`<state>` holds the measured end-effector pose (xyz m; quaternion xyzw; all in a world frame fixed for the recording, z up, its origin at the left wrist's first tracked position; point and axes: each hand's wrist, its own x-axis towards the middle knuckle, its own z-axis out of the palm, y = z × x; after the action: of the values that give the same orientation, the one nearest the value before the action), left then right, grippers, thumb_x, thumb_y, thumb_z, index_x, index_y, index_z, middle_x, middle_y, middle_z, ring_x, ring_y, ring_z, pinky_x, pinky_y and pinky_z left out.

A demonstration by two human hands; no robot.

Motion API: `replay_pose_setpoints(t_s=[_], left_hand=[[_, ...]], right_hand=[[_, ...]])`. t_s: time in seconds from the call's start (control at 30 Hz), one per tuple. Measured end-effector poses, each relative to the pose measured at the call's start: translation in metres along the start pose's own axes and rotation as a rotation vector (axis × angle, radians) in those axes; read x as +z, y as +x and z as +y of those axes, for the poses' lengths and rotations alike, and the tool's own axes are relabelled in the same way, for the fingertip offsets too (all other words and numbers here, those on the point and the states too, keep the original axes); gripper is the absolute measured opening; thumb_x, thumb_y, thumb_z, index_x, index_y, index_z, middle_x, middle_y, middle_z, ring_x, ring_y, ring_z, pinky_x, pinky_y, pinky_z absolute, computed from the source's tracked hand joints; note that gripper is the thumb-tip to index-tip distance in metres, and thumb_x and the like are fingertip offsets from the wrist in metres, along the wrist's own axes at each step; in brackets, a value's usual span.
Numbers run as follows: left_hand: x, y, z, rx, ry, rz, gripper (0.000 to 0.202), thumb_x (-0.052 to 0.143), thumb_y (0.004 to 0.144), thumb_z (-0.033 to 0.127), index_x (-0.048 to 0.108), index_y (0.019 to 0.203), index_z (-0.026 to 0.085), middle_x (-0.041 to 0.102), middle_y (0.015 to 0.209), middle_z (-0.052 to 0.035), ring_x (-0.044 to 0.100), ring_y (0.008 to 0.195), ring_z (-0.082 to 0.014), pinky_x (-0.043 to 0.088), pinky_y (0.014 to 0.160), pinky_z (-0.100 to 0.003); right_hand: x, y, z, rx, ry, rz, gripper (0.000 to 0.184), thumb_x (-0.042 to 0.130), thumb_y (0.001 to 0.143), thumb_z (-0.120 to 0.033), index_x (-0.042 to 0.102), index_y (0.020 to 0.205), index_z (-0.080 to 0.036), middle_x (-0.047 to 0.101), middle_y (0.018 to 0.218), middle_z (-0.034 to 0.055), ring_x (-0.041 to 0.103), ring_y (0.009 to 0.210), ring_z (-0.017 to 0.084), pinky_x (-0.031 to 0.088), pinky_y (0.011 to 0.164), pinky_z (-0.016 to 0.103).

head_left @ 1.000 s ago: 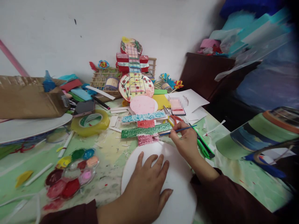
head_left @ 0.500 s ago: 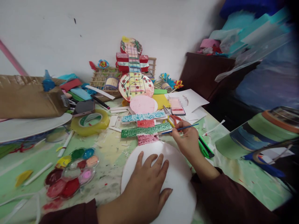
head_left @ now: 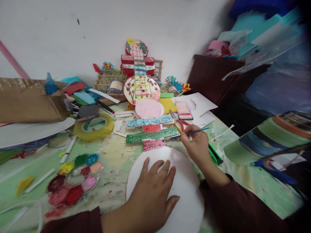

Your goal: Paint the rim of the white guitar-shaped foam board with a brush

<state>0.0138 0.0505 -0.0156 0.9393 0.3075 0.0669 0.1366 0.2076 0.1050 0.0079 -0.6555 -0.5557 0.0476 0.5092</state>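
My left hand (head_left: 153, 191) lies flat, fingers spread, on the white round body (head_left: 187, 181) of a guitar-shaped craft piece. My right hand (head_left: 196, 144) pinches a thin blue paintbrush (head_left: 198, 130). The brush tip is close to the right end of a green painted strip (head_left: 152, 135); whether it touches cannot be made out. Beyond that strip lies a blue-and-white painted strip (head_left: 149, 121). Both cross a neck with a red section (head_left: 151, 128) and a dark pink section (head_left: 153, 144). A pale pink disc (head_left: 148, 108) forms the far end.
A paint palette (head_left: 75, 178) and a yellow tape roll (head_left: 93, 127) are at left. A finished painted guitar model (head_left: 141, 87) leans at the back wall. Right of my hand are a green cutter (head_left: 215, 154) and a green bottle (head_left: 267, 139). A phone (head_left: 184, 111) lies beyond.
My right hand has shifted slightly to the right with the brush, its tip moving along the green strip's end. My left hand keeps its place.
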Motion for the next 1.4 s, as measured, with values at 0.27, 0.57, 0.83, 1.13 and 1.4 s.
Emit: replay_pose_setpoints(t_s=[0.27, 0.57, 0.83, 1.13, 1.4], left_hand=[[0.0004, -0.0007, 0.0010, 0.000, 0.001, -0.005, 0.060, 0.029, 0.097, 0.053, 0.041, 0.144, 0.017, 0.040, 0.149, -0.0133, 0.036, 0.133, -0.0364, 0.018, 0.108, -0.068], [-0.0010, 0.0007, 0.0013, -0.001, 0.006, -0.014, 0.060, 0.030, 0.096, 0.053, 0.042, 0.143, 0.017, 0.040, 0.148, -0.0135, 0.037, 0.132, -0.0368, 0.018, 0.108, -0.069], [-0.0014, -0.0004, 0.0009, -0.001, 0.006, -0.013, 0.060, 0.031, 0.096, 0.053, 0.042, 0.143, 0.017, 0.041, 0.148, -0.0134, 0.037, 0.133, -0.0366, 0.018, 0.108, -0.069], [-0.0016, 0.0013, 0.0004, -0.006, 0.000, -0.023, 0.060, 0.034, 0.096, 0.052, 0.041, 0.144, 0.017, 0.040, 0.149, -0.0138, 0.037, 0.133, -0.0371, 0.018, 0.108, -0.070], [-0.0019, 0.0030, 0.0013, -0.009, -0.002, -0.048, 0.060, 0.032, 0.096, 0.053, 0.042, 0.144, 0.018, 0.039, 0.149, -0.0131, 0.036, 0.133, -0.0377, 0.017, 0.107, -0.070]], right_hand=[[-0.0007, 0.0010, 0.0016, -0.010, -0.002, 0.024, 0.009, 0.052, 0.067, -0.023, 0.049, 0.059, -0.021, 0.051, 0.051, -0.0037, 0.047, 0.049, 0.012, 0.037, 0.053, 0.026], [-0.0011, 0.0008, 0.0019, -0.033, -0.003, 0.037, 0.008, 0.053, 0.068, -0.023, 0.050, 0.061, -0.021, 0.052, 0.053, -0.0033, 0.048, 0.051, 0.013, 0.038, 0.054, 0.027], [-0.0018, -0.0013, 0.0044, 0.046, 0.119, 0.086, 0.007, 0.054, 0.069, -0.023, 0.051, 0.063, -0.021, 0.053, 0.057, -0.0021, 0.051, 0.056, 0.015, 0.040, 0.057, 0.029], [-0.0009, -0.0041, 0.0072, 0.067, 0.175, 0.067, 0.006, 0.055, 0.072, -0.024, 0.053, 0.067, -0.021, 0.057, 0.059, -0.0012, 0.056, 0.058, 0.016, 0.042, 0.057, 0.028], [-0.0006, -0.0034, 0.0074, 0.069, 0.127, 0.066, 0.007, 0.054, 0.073, -0.025, 0.053, 0.067, -0.021, 0.059, 0.058, -0.0006, 0.057, 0.057, 0.017, 0.043, 0.059, 0.029]])
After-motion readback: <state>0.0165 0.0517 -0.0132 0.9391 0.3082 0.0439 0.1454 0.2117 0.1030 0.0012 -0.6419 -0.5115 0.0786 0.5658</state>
